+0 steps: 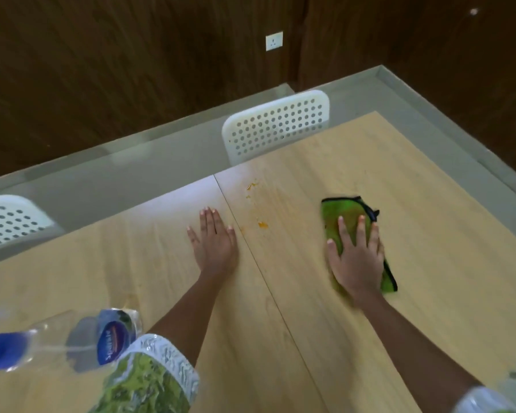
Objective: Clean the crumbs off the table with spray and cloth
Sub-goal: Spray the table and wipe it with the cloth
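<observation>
Green microfibre cloth (347,216) lies under the spread, straight fingers (361,231) of the right hand (356,260), which presses it flat against the wooden table (429,234); nothing is curled round it. Across the seam between the two tabletops, the left hand (216,242) rests palm down on bare wood, fingers straight and close together, holding nothing.

Orange crumbs (262,224) sit between the two hands, one clump just beside the seam and a thinner scatter (252,186) nearer the far edge. The cloth is near them but apart, so the wiping step looks under way with this patch not yet reached. By my reading, the next move calls for sliding the cloth leftward and away over the crumbs, gathering them rather than pushing them into the seam.

At the lower left a clear plastic spray bottle (108,338) with a blue label stands on the table. Its blue top is blurred and cut off by the frame. Whether the wood is wet I cannot tell.
</observation>
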